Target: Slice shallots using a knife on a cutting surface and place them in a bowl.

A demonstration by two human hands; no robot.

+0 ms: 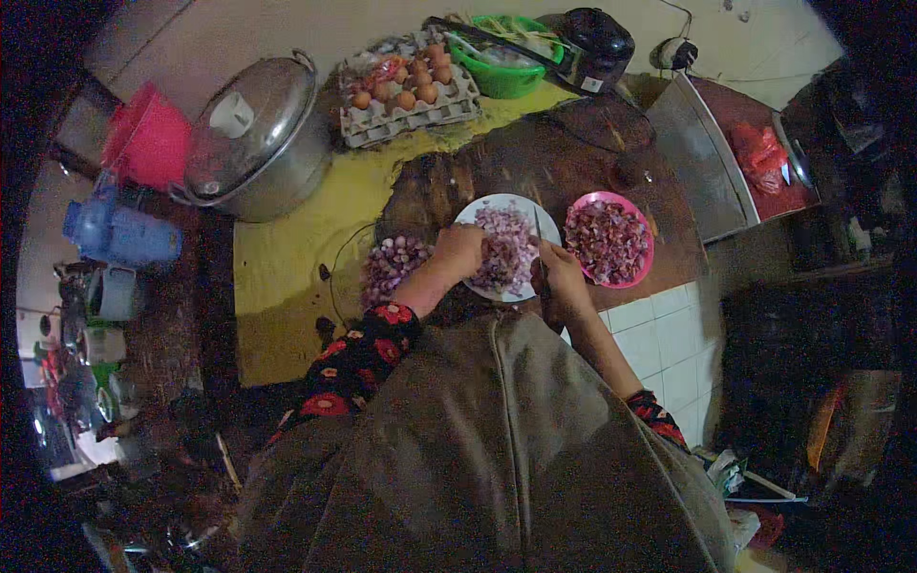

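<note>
A white plate (469, 215) in front of me is heaped with chopped shallots (505, 251). My right hand (564, 276) is closed around a knife (538, 220) at the plate's right edge, its narrow blade pointing away from me. Over the left part of the plate, my left hand (461, 251) has its fingers curled, and whether they pinch anything is hidden. A pile of whole shallots (397, 261) lies left of the plate, close to my left wrist. To the right, a pink bowl (648, 265) holds reddish shallot skins or pieces (605, 242).
A large lidded metal pot (286, 175) stands back left. Behind the plate are an egg tray (408, 127) with several brown eggs, a green basin (509, 86) and a black appliance (598, 46). A blue plastic jug (129, 233) is far left. White tiles (663, 351) face the counter's front.
</note>
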